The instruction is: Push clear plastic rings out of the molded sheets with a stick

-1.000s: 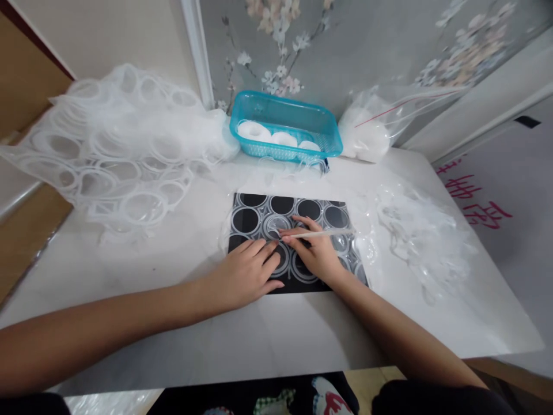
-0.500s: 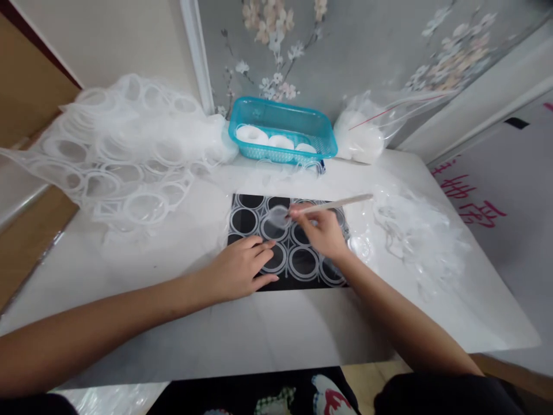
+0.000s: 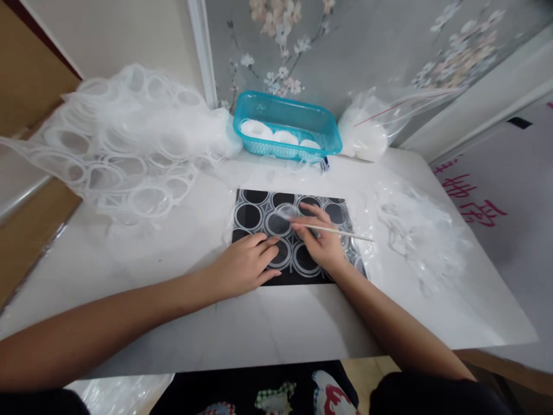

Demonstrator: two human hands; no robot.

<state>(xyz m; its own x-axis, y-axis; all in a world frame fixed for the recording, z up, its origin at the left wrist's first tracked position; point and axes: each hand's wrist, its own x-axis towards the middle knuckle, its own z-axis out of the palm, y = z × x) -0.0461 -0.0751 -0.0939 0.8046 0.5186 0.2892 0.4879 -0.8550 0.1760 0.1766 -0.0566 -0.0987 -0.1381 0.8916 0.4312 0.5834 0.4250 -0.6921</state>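
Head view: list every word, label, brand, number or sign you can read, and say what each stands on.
White panel at right: red handwritten characters, too slanted and blurred to quote reliably.
Same panel, picture's right edge: a red mark, cut off, unreadable.
No other lettering can be made out.
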